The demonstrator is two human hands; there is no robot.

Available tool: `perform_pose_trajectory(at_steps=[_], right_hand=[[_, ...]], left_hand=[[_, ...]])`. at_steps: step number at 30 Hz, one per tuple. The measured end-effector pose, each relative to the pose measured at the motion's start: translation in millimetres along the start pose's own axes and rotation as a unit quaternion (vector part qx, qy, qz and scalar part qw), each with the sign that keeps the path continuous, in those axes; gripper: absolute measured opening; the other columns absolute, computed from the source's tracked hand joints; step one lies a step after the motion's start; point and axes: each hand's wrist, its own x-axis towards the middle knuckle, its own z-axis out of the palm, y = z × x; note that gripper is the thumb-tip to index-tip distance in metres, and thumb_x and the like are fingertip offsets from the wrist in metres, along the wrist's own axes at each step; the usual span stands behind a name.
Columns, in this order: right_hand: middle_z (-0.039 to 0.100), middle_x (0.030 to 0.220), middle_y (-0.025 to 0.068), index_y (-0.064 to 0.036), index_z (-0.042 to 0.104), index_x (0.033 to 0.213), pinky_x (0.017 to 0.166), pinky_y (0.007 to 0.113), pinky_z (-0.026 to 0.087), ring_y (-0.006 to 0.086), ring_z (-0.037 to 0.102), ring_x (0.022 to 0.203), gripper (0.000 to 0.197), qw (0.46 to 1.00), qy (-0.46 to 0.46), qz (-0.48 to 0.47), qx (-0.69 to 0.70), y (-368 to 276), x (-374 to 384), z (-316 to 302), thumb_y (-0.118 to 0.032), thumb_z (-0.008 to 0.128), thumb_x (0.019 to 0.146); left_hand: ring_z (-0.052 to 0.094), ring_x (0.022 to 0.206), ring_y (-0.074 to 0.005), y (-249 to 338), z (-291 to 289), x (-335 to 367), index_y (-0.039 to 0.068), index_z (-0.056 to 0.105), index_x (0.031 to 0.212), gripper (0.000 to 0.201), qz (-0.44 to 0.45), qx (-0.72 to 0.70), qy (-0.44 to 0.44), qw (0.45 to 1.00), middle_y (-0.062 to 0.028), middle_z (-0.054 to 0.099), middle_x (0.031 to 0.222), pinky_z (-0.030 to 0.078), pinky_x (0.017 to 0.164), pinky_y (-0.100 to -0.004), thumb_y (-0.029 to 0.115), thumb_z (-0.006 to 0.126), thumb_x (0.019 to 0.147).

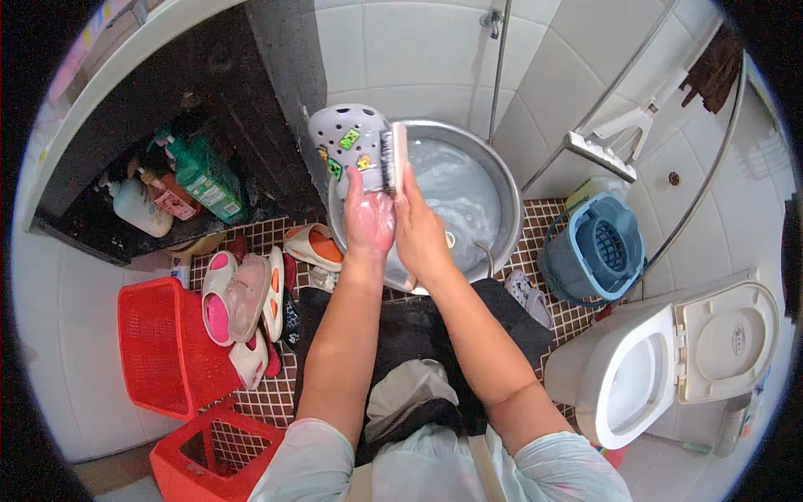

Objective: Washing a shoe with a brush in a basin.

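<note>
My left hand [368,222] is wet and soapy and grips a light grey clog [361,125] near its lower end. The clog is held up at the left rim of a round metal basin [512,188]; it has round holes and several green and yellow charms. A scrub brush [401,146] with a pale back and dark bristles is in my right hand [421,230]. Its bristles face left, against the clog's right side. Cloudy, foamy water [456,188] lies in the basin, beneath and beside both hands.
Several slip-on shoes [251,289] are piled at left beside a red basket [150,347] and a red stool [217,456]. Another clog [529,297] lies near a blue mop bucket [594,247]. The toilet [615,376] stands at right, lid raised. Pump bottles [205,180] fill a dark shelf.
</note>
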Motion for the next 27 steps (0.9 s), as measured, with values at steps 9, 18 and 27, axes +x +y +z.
perform_pose_trajectory(at_steps=[9,18,27], right_hand=[[0.056,0.105,0.0335,-0.0112,0.026,0.142,0.082,0.045,0.046,0.0485,0.055,0.098,0.048,0.998,-0.016,0.066,0.019,-17,0,-10,-0.022,0.034,0.097],[0.042,0.130,0.0290,-0.0082,0.024,0.143,0.093,0.039,0.041,0.0413,0.050,0.114,0.049,0.990,-0.069,0.117,0.043,-10,-1,-20,-0.019,0.034,0.096],[0.042,0.133,0.0263,-0.0019,0.026,0.141,0.100,0.035,0.035,0.0374,0.043,0.123,0.049,0.990,0.038,0.060,0.122,10,-5,-8,-0.012,0.037,0.095]], left_hand=[[0.058,0.095,-0.0215,-2,12,-7,0.002,0.050,0.121,0.051,0.031,0.078,0.053,0.995,-0.0109,0.058,0.106,0.047,0.083,-0.0347,0.045,0.043,0.094],[0.057,0.102,-0.0227,-1,-5,-5,0.003,0.048,0.123,0.049,0.018,0.070,0.073,0.995,-0.0107,0.058,0.113,0.045,0.089,-0.0348,0.043,0.041,0.095],[0.049,0.116,-0.0256,0,5,-11,0.003,0.042,0.128,0.050,0.041,0.089,0.017,0.995,-0.0128,0.052,0.124,0.035,0.103,-0.0390,0.039,0.045,0.094]])
